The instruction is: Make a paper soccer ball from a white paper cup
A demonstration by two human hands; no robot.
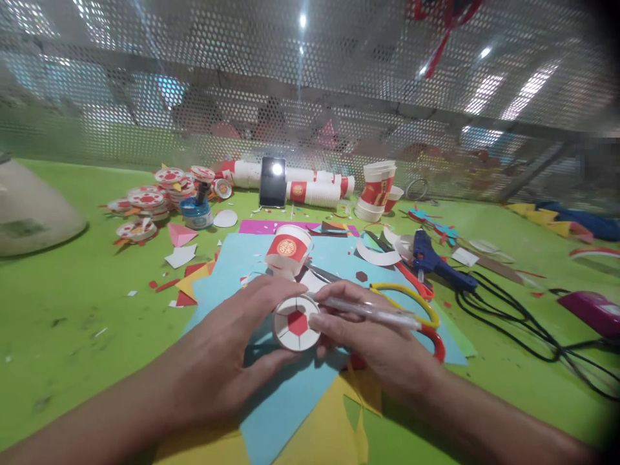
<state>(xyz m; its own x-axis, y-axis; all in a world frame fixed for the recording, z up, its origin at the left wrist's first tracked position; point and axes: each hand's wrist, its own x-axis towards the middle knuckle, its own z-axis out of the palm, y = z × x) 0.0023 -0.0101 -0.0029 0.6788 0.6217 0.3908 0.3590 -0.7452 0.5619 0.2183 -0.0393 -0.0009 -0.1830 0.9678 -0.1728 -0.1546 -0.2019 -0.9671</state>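
Observation:
My left hand (242, 336) is closed around the rim of a round white paper cup bottom (285, 330), which has a red hexagon in its middle and dark lines running out to the edge. A clear pen (371, 311) lies in the grip of my right hand (358, 329), whose thumb presses on the disc's right side. Beyond the hands, a cut paper cup (289, 248) with a red band and gold emblem rests on light blue paper (232, 258). Scissors with a yellow and red handle (411, 294) lie partly hidden behind my right hand.
Stacked red-and-white paper discs (148, 197) and a blue jar (196, 213) stand back left. A phone (272, 182) leans against rows of paper cups (314, 194). To the right lie a blue glue gun (438, 261) and black cables (523, 329). Paper scraps cover the green table (97, 290).

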